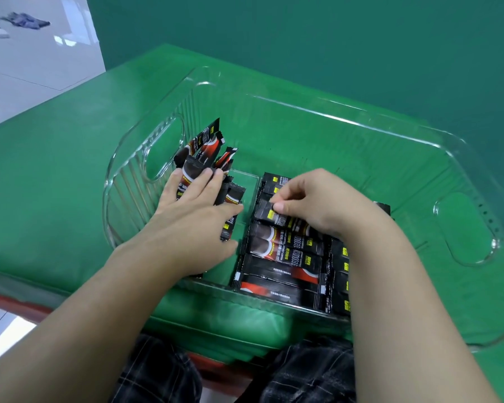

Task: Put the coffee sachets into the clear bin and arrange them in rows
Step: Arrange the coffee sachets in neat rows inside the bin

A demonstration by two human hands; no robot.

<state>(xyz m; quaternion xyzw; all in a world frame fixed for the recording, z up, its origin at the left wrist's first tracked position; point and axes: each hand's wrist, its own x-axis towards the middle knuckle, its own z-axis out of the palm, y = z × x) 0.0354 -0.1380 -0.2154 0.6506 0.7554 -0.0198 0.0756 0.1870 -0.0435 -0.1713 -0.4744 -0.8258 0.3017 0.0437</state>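
Note:
A clear bin [346, 117] with cut-out handles stands on the green table cover. Several black-and-red coffee sachets [280, 260] lie side by side in a row along its near middle. A looser bunch of sachets [207, 146] leans against the bin's left wall. My left hand [192, 205] lies flat on that bunch, fingers spread and pressing it. My right hand [312, 199] pinches the end of one sachet [266, 212] at the far end of the row. More sachets show beside my right wrist, partly hidden by the arm.
The green table cover [56, 170] stretches left of the bin, and a green wall rises behind. The bin's right half is bare green floor seen through plastic. White floor tiles with a crumpled cloth [25, 20] show at the far left.

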